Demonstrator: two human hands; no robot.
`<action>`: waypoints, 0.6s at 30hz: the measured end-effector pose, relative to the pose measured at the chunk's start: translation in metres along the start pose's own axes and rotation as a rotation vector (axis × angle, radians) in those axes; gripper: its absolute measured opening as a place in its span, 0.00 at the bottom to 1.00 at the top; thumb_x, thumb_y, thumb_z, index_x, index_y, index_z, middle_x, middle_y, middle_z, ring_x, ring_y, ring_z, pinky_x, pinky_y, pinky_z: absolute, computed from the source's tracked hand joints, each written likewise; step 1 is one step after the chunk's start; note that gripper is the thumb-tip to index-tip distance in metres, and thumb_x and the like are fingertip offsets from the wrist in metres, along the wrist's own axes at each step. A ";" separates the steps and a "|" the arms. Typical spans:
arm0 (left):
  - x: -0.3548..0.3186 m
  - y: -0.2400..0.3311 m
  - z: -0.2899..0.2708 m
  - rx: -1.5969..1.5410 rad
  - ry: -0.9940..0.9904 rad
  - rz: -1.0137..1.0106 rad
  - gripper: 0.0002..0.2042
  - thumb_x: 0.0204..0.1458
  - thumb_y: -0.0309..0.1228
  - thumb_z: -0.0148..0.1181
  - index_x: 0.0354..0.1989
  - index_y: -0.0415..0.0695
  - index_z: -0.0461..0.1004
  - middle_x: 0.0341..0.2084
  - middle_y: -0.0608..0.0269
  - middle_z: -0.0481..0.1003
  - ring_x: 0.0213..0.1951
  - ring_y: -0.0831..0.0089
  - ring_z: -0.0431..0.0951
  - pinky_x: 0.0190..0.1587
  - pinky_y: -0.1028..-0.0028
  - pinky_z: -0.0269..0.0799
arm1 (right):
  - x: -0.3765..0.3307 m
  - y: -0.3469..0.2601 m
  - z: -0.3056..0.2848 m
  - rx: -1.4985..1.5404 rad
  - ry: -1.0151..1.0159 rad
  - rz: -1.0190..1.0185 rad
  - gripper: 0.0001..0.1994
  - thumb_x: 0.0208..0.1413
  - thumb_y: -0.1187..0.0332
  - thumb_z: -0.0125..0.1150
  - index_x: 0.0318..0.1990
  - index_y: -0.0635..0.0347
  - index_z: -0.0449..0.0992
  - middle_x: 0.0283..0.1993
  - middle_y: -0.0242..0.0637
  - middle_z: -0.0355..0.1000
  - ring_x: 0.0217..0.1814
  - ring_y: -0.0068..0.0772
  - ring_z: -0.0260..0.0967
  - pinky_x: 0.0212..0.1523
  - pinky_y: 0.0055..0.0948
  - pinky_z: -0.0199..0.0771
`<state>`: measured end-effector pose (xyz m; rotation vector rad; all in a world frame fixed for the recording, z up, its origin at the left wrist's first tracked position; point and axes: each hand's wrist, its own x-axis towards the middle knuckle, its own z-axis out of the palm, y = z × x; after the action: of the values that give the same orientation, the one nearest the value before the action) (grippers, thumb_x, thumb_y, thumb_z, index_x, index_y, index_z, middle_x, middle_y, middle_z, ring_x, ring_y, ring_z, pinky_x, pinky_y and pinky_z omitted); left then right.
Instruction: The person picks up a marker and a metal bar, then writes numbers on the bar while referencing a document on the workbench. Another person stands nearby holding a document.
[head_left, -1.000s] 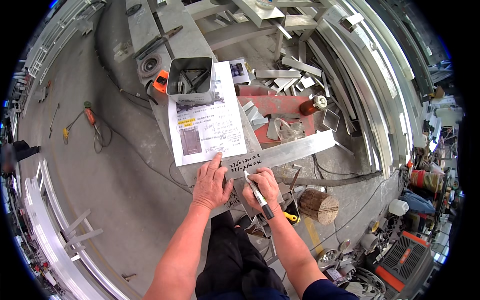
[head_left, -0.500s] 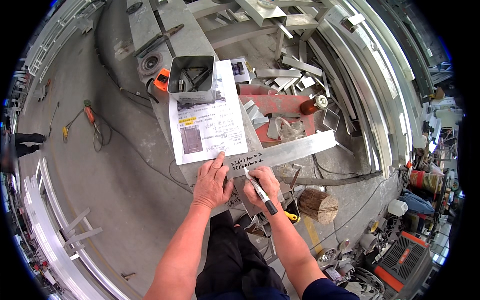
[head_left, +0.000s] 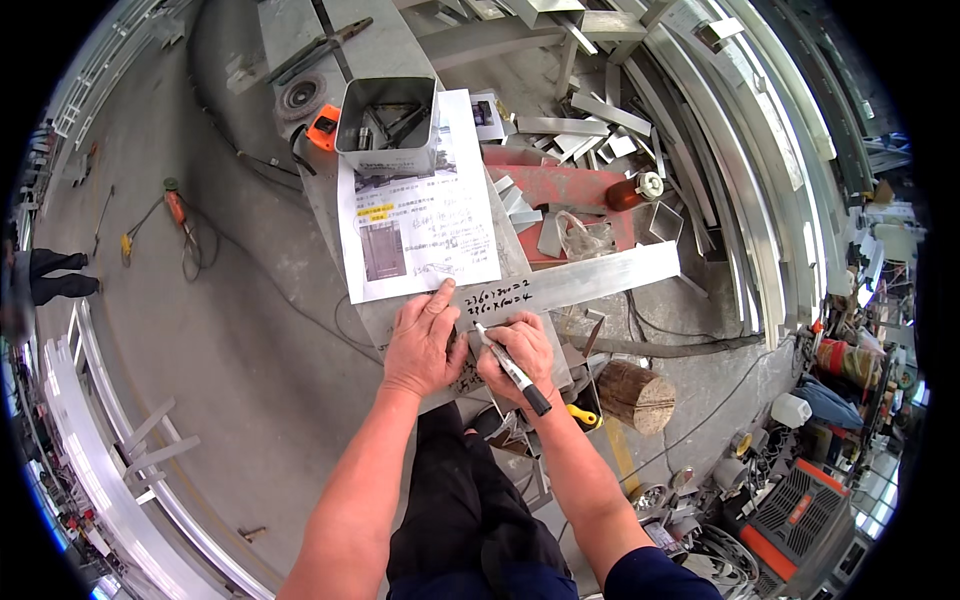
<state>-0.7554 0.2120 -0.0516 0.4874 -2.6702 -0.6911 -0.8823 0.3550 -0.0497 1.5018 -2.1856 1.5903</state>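
My right hand (head_left: 520,355) is closed around a white marker with a black end (head_left: 521,376). The marker's tip touches or hovers just above a flat metal strip (head_left: 610,280), below the start of two black handwritten lines. My left hand (head_left: 420,348) lies with fingers extended across the strip's left end, its index fingertip at the lower edge of a printed sheet (head_left: 465,210). That sheet bears a picture, a yellow highlight and handwriting. At its top stands an open square metal tin (head_left: 390,160) with dark metal pieces inside. More handwriting shows partly under my hands.
An orange tape measure (head_left: 323,128) and a grinding disc (head_left: 300,96) lie left of the tin. A red surface (head_left: 575,190) holds a brown bottle (head_left: 630,192) and metal offcuts. A log (head_left: 637,396) stands near my right forearm; long metal profiles (head_left: 760,150) fill the far right.
The marker tip has shifted left and nearer to me, from the second handwritten line to below its start. My left hand stays in place. The whole view has shifted slightly.
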 end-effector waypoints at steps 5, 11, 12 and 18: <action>-0.001 0.000 0.000 0.013 -0.016 -0.014 0.21 0.47 0.34 0.67 0.50 0.45 0.70 0.71 0.57 0.66 0.55 0.53 0.70 0.62 0.57 0.67 | 0.004 -0.003 0.000 -0.009 -0.039 0.001 0.14 0.36 0.81 0.64 0.34 0.60 0.74 0.27 0.37 0.74 0.28 0.45 0.72 0.44 0.43 0.77; -0.001 0.001 0.000 0.015 -0.016 -0.011 0.21 0.47 0.34 0.67 0.50 0.46 0.70 0.71 0.58 0.65 0.55 0.54 0.70 0.62 0.57 0.67 | -0.001 0.001 0.000 0.004 -0.002 0.012 0.13 0.36 0.78 0.65 0.34 0.60 0.75 0.26 0.36 0.72 0.28 0.43 0.71 0.48 0.43 0.77; -0.001 0.000 0.000 0.018 -0.017 -0.014 0.21 0.47 0.34 0.67 0.50 0.46 0.70 0.71 0.58 0.66 0.55 0.54 0.70 0.62 0.57 0.67 | -0.001 0.002 0.001 0.010 0.019 0.019 0.13 0.36 0.78 0.65 0.34 0.60 0.75 0.26 0.36 0.72 0.28 0.43 0.71 0.48 0.43 0.77; 0.000 0.001 -0.001 0.024 -0.006 -0.001 0.21 0.48 0.34 0.67 0.50 0.45 0.70 0.70 0.57 0.67 0.54 0.52 0.70 0.61 0.56 0.68 | -0.001 0.002 0.002 -0.006 0.046 0.045 0.12 0.37 0.78 0.65 0.34 0.61 0.75 0.27 0.38 0.72 0.30 0.45 0.72 0.48 0.44 0.79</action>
<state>-0.7550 0.2126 -0.0500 0.4940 -2.6865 -0.6625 -0.8823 0.3544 -0.0522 1.4106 -2.2126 1.6125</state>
